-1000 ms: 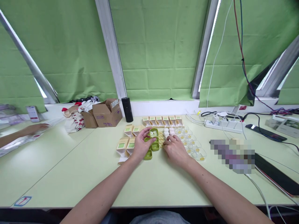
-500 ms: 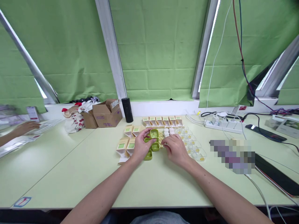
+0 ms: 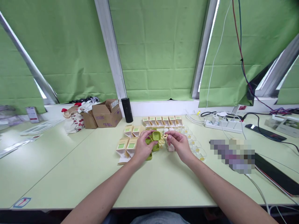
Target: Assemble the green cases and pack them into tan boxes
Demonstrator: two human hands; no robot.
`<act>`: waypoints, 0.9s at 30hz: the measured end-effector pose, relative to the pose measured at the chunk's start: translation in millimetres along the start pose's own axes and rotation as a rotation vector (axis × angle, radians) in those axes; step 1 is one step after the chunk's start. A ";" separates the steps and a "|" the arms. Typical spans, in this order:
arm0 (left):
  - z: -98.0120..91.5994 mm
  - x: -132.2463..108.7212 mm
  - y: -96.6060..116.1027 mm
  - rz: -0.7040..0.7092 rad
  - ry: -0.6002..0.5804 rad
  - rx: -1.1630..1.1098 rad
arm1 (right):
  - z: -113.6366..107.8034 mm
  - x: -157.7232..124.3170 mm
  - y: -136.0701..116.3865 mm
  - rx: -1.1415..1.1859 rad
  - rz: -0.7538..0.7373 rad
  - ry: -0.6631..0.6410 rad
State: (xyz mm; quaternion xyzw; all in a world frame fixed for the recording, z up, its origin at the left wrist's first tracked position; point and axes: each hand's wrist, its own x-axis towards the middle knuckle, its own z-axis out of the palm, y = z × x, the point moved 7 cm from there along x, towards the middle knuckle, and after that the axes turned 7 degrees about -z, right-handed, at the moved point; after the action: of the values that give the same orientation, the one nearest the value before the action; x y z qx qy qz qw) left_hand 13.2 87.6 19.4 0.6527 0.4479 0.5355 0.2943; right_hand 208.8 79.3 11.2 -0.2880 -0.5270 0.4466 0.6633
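Note:
My left hand (image 3: 143,147) grips a small green plastic case (image 3: 156,136), lifted a little above the pale green table (image 3: 70,168). My right hand (image 3: 179,143) pinches a small pale yellow piece (image 3: 165,136) right beside the case. More green cases (image 3: 154,147) lie under my hands. Small cream boxes with green labels (image 3: 123,145) lie to the left, and a row of them (image 3: 162,121) stands behind. Clear plastic trays with yellow bits (image 3: 197,150) lie to the right.
A black flask (image 3: 127,109), brown cardboard boxes (image 3: 106,112) and a printed bag (image 3: 74,119) stand at the back left. A white power strip (image 3: 224,124) with cables, a black phone (image 3: 266,133) and a dark flat device (image 3: 277,174) lie on the right.
My right hand rose from the table and now pinches a small pale piece next to the green case. Another person's hand at the far left has withdrawn out of view.

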 end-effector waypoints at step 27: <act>1.5 -1.7 -0.8 0.007 -0.012 0.014 | 2.3 -2.1 -5.7 0.007 -0.064 0.001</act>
State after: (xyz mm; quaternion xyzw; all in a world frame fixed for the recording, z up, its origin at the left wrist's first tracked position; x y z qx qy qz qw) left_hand 14.4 86.5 17.6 0.6596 0.4475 0.5295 0.2905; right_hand 208.1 74.7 15.7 -0.2688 -0.5340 0.4269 0.6785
